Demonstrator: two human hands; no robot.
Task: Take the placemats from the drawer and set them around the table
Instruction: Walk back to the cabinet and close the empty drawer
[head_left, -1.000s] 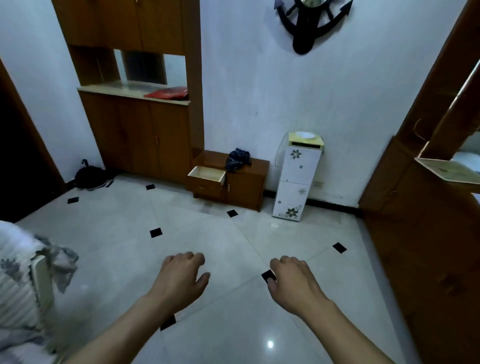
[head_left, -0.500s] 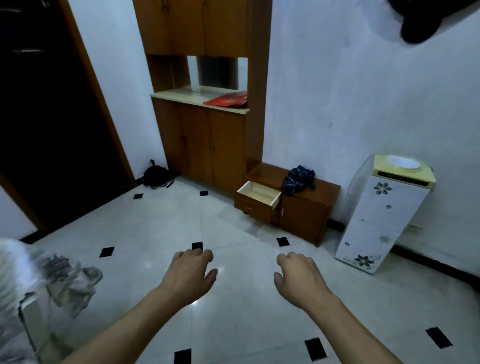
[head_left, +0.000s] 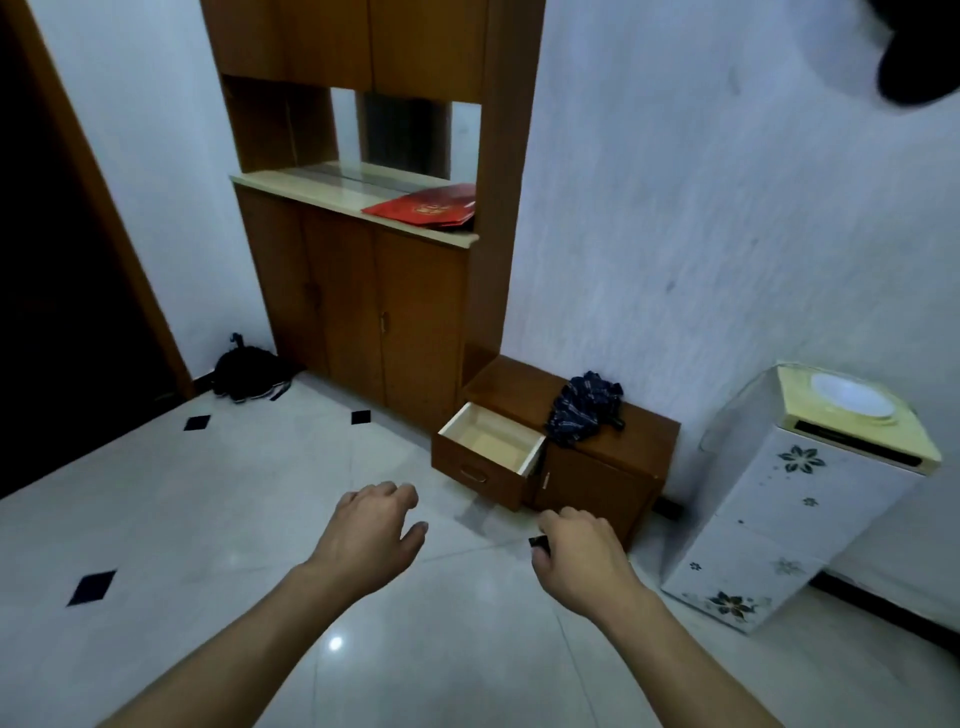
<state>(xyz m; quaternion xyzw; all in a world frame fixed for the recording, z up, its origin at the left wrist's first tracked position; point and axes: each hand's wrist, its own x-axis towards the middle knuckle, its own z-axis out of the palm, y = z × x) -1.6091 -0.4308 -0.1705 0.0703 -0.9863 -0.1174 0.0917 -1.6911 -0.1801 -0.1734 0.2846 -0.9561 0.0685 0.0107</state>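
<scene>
A small wooden drawer (head_left: 470, 473) stands pulled out from a low brown cabinet (head_left: 613, 467) against the white wall. Its pale inside shows no placemats from here. My left hand (head_left: 371, 535) hangs over the floor in front of the drawer, fingers loosely curled and holding nothing. My right hand (head_left: 582, 556) hovers just right of it, below the cabinet front, fingers also loosely curled and empty. No table is in view.
A dark blue cloth (head_left: 584, 410) lies on the low cabinet. A tall wooden cupboard (head_left: 363, 322) with a red bag (head_left: 426, 210) on its ledge stands to the left. A white floral water dispenser (head_left: 795, 499) is at right, a black bag (head_left: 244, 371) by a dark doorway.
The view has closed in on the drawer and cabinet, which now look larger and nearer. Both hands stay out in front, empty.
</scene>
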